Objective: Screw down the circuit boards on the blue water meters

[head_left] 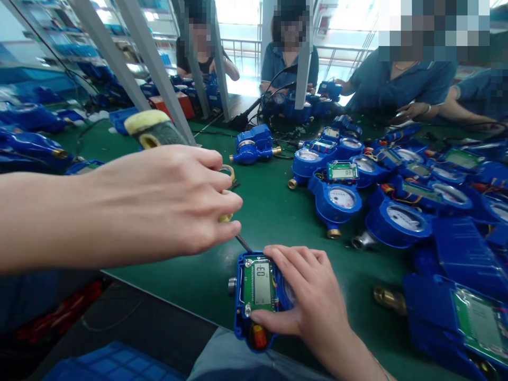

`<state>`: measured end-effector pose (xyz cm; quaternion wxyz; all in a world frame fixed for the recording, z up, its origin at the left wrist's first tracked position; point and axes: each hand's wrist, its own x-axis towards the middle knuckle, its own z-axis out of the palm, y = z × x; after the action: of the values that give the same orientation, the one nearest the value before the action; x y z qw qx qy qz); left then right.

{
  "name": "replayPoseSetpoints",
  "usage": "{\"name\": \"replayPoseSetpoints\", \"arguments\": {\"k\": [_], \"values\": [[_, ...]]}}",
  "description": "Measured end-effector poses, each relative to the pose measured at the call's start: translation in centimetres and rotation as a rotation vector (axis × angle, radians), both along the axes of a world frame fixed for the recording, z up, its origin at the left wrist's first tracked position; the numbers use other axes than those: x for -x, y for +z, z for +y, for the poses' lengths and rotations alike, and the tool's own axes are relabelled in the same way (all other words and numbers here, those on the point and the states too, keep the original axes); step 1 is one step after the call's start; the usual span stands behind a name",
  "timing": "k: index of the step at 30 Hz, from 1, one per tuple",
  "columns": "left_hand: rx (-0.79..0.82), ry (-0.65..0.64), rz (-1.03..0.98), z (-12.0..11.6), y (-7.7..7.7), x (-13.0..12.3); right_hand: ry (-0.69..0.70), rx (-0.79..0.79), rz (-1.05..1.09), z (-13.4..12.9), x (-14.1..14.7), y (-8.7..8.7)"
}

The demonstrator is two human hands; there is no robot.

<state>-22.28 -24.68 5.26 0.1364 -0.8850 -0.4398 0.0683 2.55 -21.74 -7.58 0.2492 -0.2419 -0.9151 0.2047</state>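
Note:
My left hand (pixel 186 198) is closed around a screwdriver (pixel 148 127) with a thick yellow and dark handle. Its thin shaft comes out below my fingers and slants down to the upper edge of a blue water meter (pixel 239 317). Whether the tip touches a screw cannot be made out. My right hand (pixel 313 296) grips that meter from the right, fingers over its round dial, thumb by the lower edge of the green circuit board. The board carries a lit-grey display, and a red-orange part sits in the housing below it.
Many blue water meters (pixel 337 206) with exposed displays crowd the right of the green table (pixel 262 206). Another meter (pixel 254 145) stands farther back near a yellow tape roll (pixel 228 170). Grey metal posts (pixel 159 69) rise at left. Several people sit opposite. A blue crate (pixel 115 362) is below.

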Motion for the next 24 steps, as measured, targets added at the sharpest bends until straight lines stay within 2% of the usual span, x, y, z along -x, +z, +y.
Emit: {"name": "replayPoseSetpoints", "arguments": {"k": [3, 9, 12, 15, 20, 24], "values": [[0.055, -0.182, 0.150, 0.7, 0.2, 0.5, -0.001, 0.003, 0.031, 0.0, 0.0, -0.1], [0.099, -0.131, 0.024, 1.2, -0.3, 1.4, -0.007, 0.005, 0.070, -0.1, -0.1, -0.1], [0.160, -0.074, 0.048, 1.3, -0.4, 1.6, -0.005, 0.006, 0.071, 0.1, 0.0, -0.1], [0.091, -0.092, 0.124, 0.9, -0.2, 1.1, -0.014, 0.011, 0.031, 0.3, 0.1, 0.1], [-0.047, -0.128, 0.161, -1.6, 0.4, -1.2, -0.027, -0.003, -0.190, 0.4, 0.2, 0.8], [-0.145, -0.193, 0.284, -2.5, 0.9, -2.2, -0.021, -0.025, -0.243, 0.1, 0.2, 1.1]]}}
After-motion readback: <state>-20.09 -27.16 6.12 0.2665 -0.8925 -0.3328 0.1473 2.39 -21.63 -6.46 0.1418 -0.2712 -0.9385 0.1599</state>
